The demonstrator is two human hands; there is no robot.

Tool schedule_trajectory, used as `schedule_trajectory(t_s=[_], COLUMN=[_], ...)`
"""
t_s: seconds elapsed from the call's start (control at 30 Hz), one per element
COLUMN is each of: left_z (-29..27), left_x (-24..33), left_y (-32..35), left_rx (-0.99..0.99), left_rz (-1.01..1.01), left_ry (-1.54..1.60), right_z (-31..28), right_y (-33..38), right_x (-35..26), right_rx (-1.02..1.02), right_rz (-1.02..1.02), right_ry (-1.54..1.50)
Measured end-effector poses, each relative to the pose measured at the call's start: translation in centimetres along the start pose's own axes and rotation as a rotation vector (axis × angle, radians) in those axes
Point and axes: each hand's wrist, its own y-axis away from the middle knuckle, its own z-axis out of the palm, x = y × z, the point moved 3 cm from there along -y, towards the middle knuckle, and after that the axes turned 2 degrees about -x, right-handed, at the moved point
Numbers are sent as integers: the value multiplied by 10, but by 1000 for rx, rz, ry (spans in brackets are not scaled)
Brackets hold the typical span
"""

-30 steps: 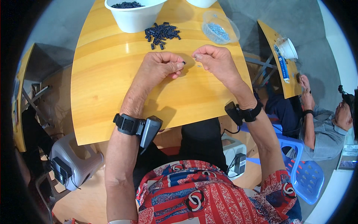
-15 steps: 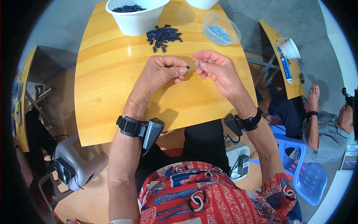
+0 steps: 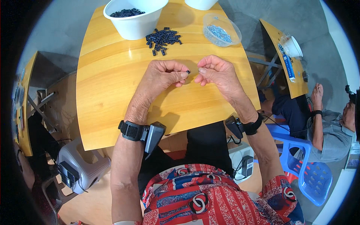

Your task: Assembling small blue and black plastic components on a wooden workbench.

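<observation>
My left hand (image 3: 164,77) is closed in a pinch over the wooden table, with a small black plastic piece (image 3: 188,71) between its thumb and fingertips. A short gap separates it from my right hand (image 3: 219,75), which is closed too, thumb pressed to fingers. Whatever those right fingertips hold is too small to make out. Beyond my left hand lies a loose pile of small black plastic pieces (image 3: 164,38). Past my right hand stands a clear round tub (image 3: 235,36) with many tiny silvery-blue parts (image 3: 219,33) in it.
A white bowl (image 3: 137,28) full of black pieces stands behind the pile, and another white container (image 3: 201,3) is at the table's far edge. At the right a person (image 3: 330,131) sits by another table (image 3: 296,82) near a blue plastic chair (image 3: 315,180). A grey stool (image 3: 84,165) stands at the left.
My right hand's fingers have drawn in toward its thumb, and its fingertips sit a little lower. The left hand still pinches the black piece. The whole view has shifted slightly.
</observation>
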Motion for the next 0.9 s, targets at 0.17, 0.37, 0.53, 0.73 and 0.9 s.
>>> schedule_trajectory(t_s=[0.17, 0.37, 0.53, 0.73, 0.9], left_z=[3, 6, 4, 6, 2], left_x=[-1, 1, -1, 0, -5], left_y=[1, 1, 1, 3, 1], left_rx=[-38, -50, -50, -54, -37], left_rz=[-1, 0, -4, 6, -19], left_ry=[6, 22, -1, 27, 32], right_z=[11, 18, 27, 24, 14], right_y=[-2, -5, 0, -2, -1], right_x=[2, 2, -7, 0, -1], right_rx=[8, 49, 158, 118, 118], right_rz=[-43, -168, -348, -244, -138], right_ry=[5, 88, 409, 301, 173])
